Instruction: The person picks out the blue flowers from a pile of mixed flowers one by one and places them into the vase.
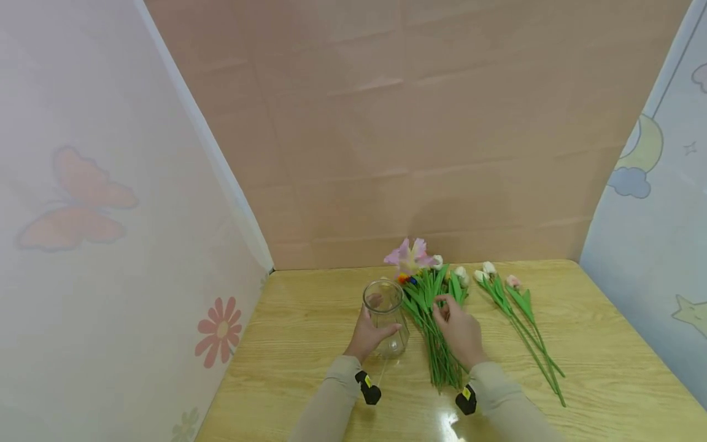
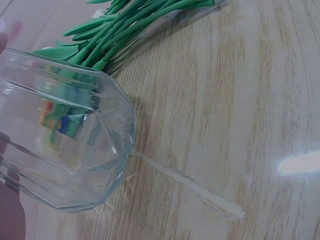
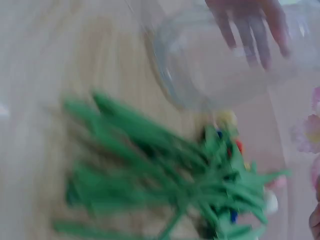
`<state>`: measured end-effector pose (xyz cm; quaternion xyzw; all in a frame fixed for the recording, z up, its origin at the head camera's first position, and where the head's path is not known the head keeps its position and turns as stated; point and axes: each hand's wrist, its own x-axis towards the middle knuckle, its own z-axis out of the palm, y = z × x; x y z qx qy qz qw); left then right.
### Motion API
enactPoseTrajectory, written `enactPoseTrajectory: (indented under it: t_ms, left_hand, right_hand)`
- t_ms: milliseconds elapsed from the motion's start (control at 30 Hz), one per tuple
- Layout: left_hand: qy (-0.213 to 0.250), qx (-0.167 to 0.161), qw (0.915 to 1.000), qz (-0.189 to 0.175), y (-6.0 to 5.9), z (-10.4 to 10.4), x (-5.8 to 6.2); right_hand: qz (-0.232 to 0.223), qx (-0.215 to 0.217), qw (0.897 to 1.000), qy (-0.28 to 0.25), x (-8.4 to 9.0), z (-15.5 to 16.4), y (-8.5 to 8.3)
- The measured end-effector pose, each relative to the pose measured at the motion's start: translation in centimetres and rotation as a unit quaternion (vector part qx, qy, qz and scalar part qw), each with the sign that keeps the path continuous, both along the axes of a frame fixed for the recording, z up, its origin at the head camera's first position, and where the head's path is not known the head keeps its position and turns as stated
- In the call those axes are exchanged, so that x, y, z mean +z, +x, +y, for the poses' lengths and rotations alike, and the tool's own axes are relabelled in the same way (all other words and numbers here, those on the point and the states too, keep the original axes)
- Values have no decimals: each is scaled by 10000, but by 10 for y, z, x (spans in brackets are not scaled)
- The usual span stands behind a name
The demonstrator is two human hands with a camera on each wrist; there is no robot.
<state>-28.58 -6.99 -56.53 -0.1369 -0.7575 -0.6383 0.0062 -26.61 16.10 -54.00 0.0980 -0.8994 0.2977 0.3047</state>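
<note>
Wooden desk [image 1: 309,344] stands against a pink wall — on it, a bunch of flowers [image 1: 428,307] beside a glass jar [image 1: 386,319]. Left hand [image 1: 369,334] wraps round the jar; right hand [image 1: 459,331] rests on the green stems, fingers loosely spread. Two more stems [image 1: 519,313] lie apart, further right.

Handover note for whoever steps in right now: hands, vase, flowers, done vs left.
Left hand: grips the glass vase, upright on the wooden table.
Right hand: rests on the flower bunch, fingers at the stems; no clear grip visible.
The bunch lies flat just right of the vase. Two loose tulips lie further right.
Done: vase steadied.
Left: the vase is empty; every flower is still on the table.
</note>
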Motion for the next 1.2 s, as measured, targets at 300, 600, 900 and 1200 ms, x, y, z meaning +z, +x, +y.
enactPoseTrajectory:
  t_ms: [300, 600, 900, 1200]
  left_hand:
    - [136, -132, 9997, -172, 16, -1, 27]
    - [167, -197, 9996, -150, 15, -1, 28]
    - [168, -177, 9996, -136, 13, 1, 28]
    - [247, -139, 9995, -161, 14, 3, 28]
  right_hand:
    - [470, -728, 9962, -56, 7, 74, -15]
    - [-405, -1517, 9876, -49, -11, 146, -12]
    - [-2223, -1283, 9664, 159, -24, 172, 4]
    - [-2670, -1246, 9552, 290, -36, 178, 6]
